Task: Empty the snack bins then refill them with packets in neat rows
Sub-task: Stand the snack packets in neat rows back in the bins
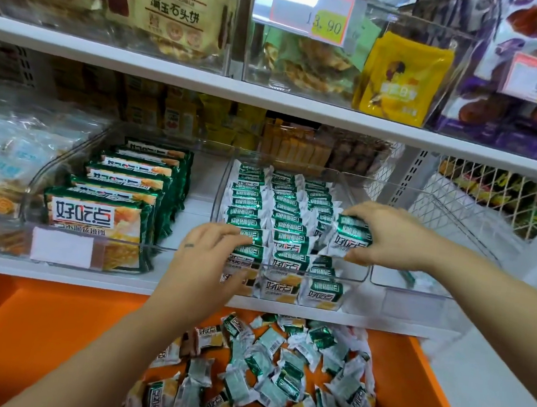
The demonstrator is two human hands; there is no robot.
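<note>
Left hand (pixel 204 259) and right hand (pixel 390 243) gripping packets (pixel 352 236) in row-filled clear bin (pixel 357 271), loose packets (pixel 279 366) in orange tray (pixel 38 329)

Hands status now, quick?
Left hand: fingers on the binned packets; grip cannot be told.
Right hand: holding one green packet.

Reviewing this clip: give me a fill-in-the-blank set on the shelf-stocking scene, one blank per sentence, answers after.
1. The right hand pinches a small packet above the ____ row of the clear bin.
2. The bin's packets stand in ____ rows.
3. Loose packets lie heaped in the ____ tray below the shelf.
4. The price tag above reads ____.
Answers: right; three; orange; 13.90
</note>
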